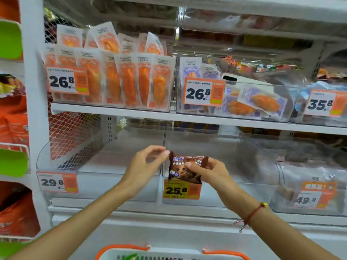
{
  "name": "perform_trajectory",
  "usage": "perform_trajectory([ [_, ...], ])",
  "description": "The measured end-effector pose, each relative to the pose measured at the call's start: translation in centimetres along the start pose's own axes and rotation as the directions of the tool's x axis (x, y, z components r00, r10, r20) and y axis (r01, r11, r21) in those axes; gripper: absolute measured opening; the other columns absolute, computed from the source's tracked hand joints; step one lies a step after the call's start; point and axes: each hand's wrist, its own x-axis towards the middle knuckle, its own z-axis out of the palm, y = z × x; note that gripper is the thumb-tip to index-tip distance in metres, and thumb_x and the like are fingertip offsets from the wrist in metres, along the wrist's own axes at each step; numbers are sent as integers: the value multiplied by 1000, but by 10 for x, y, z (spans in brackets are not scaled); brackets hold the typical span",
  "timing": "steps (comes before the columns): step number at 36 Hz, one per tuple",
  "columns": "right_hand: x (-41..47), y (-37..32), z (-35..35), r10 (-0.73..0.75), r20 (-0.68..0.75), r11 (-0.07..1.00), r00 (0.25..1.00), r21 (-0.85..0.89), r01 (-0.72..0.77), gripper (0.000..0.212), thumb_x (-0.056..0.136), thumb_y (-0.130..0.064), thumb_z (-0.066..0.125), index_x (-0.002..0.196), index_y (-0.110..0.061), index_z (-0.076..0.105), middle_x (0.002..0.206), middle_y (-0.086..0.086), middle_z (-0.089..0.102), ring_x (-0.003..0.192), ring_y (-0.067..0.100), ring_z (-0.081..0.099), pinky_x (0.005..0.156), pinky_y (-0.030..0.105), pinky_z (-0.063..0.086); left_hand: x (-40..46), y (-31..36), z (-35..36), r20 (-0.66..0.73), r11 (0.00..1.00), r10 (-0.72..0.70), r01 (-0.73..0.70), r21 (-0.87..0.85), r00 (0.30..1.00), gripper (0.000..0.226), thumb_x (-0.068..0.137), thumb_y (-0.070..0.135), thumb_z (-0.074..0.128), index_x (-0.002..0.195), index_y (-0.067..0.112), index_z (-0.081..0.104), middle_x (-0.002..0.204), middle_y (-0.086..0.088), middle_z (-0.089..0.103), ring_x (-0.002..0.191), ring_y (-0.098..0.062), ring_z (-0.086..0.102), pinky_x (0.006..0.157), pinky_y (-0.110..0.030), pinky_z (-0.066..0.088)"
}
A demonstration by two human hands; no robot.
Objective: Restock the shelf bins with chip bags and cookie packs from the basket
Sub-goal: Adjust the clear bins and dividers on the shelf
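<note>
A brown cookie pack [183,168] with a chocolate-chip cookie picture is held up in front of the lower shelf, just above the 25.8 price tag [181,190]. My right hand [208,170] grips its right side with fingers curled round the wrapper. My left hand [146,162] pinches the pack's top left corner with its fingertips. Behind the pack lies a clear bin [216,197] that looks bare inside. The basket [169,253], white with orange handles, shows at the bottom edge.
The clear bin on the left [105,184] carries a 29.8 tag, while the bin at the right [309,184] holds packets behind a 49.8 tag. The upper shelf [112,108] holds bins of orange and purple snack packs. Red bags hang on the rack at far left [13,128].
</note>
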Motion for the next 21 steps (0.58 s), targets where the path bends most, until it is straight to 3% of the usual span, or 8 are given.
perform_trajectory([
  [4,41,-6,-6,-16,-46,999,999,-37,14,23,80,-23,76,98,-11,67,84,0,72,65,0,66,50,9,44,36,-16,-8,-52,984,28,-18,178,998,22,89,38,63,110,38,59,114,17,59,106,-1,55,93,-31,47],
  [7,76,-8,-9,-5,-109,998,994,-68,-3,21,78,-18,78,91,-7,66,77,6,69,46,1,60,42,13,41,49,-25,-5,29,974,-15,8,226,999,34,90,41,61,122,40,52,119,17,52,108,2,50,91,-26,41],
  [11,138,9,-13,14,-124,967,992,-252,-45,24,75,-24,80,86,-6,68,95,16,72,79,24,67,72,34,54,58,-41,3,95,987,-52,37,155,994,36,91,40,60,124,41,47,116,13,57,98,14,49,76,-8,36],
  [13,165,19,-8,47,-93,924,995,-375,-78,31,77,-27,79,99,-9,67,106,11,69,97,25,66,87,35,54,61,-48,6,104,992,-78,67,105,991,31,91,41,59,119,44,48,109,11,64,102,7,55,83,-15,41],
  [16,198,33,6,48,-41,904,998,-422,-61,46,79,-20,77,118,-5,58,115,9,62,105,24,61,79,25,54,64,-56,7,92,994,-75,66,92,993,33,89,43,60,122,44,54,100,16,67,102,0,60,95,-29,46],
  [21,234,59,18,13,8,758,1000,-653,-5,37,80,-29,76,107,-13,56,112,11,62,97,23,59,75,29,50,66,-64,4,131,998,-63,65,-9,989,41,74,56,61,115,50,58,105,16,70,102,7,61,96,-39,51],
])
